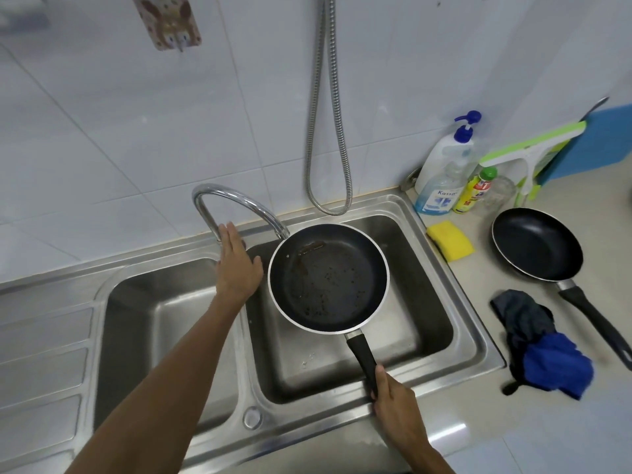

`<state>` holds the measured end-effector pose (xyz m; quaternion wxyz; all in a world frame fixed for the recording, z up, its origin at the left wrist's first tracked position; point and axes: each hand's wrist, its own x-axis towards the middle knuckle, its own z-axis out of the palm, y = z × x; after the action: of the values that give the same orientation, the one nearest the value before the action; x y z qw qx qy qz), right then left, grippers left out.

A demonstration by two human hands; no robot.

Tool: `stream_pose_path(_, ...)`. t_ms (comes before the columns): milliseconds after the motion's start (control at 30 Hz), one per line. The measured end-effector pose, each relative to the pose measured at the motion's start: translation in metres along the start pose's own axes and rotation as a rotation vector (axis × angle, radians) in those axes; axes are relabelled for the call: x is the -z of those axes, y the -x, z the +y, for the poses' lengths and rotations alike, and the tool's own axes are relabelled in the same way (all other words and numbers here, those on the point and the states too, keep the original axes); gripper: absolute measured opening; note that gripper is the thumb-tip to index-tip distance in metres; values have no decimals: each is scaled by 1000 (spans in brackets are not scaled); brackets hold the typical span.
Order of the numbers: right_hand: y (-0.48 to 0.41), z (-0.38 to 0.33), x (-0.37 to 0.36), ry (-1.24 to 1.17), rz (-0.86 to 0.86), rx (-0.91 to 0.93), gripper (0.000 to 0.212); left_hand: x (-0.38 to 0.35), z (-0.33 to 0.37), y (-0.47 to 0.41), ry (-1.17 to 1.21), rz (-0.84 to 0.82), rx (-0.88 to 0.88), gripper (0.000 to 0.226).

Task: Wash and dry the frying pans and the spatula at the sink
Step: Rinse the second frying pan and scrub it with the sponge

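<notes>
My right hand (pixel 393 401) curls round the end of the black handle, holding the crumb-flecked frying pan (pixel 328 278) level above the right basin of the sink (pixel 434 323); it is rigid, probably light and greasy inside, so the handle is the sure hold; my left hand (pixel 237 265), arm outstretched and fingers straight, reaches the faucet (pixel 239 205) base, perhaps touching it.

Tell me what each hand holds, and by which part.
The right hand grips the dirty frying pan by the end of its black handle. The left hand holds nothing.
</notes>
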<state>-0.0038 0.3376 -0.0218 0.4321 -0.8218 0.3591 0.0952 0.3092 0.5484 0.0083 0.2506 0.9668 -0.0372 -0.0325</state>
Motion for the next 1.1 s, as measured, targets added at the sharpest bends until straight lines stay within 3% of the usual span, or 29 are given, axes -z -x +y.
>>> stream_pose_path(100,6,2,2,-12,4,-10,58,-14,-1,48,220,3,77,74)
stream_pose_path(267,21,7,0,-56,-12,-37,58,-58,29,166,369,-86,191,25)
stream_pose_path(400,35,11,3,-56,-16,-9,58,-81,72,230,535,-158,273,42)
stream_pose_path(500,44,10,2,-74,-37,12,55,-89,100,254,694,-505,402,60)
stream_pose_path(600,50,7,3,-97,-65,10,52,-90,114,260,922,-788,592,53)
stream_pose_path(733,54,1,7,-48,-48,67,52,-90,132,258,1262,-703,923,39)
stream_pose_path(967,47,-2,20,-57,-105,72,49,-101,152,253,1120,-452,870,57)
stream_pose_path(1100,30,1,57,71,-213,244,42,-106,158,248,1164,-391,902,56)
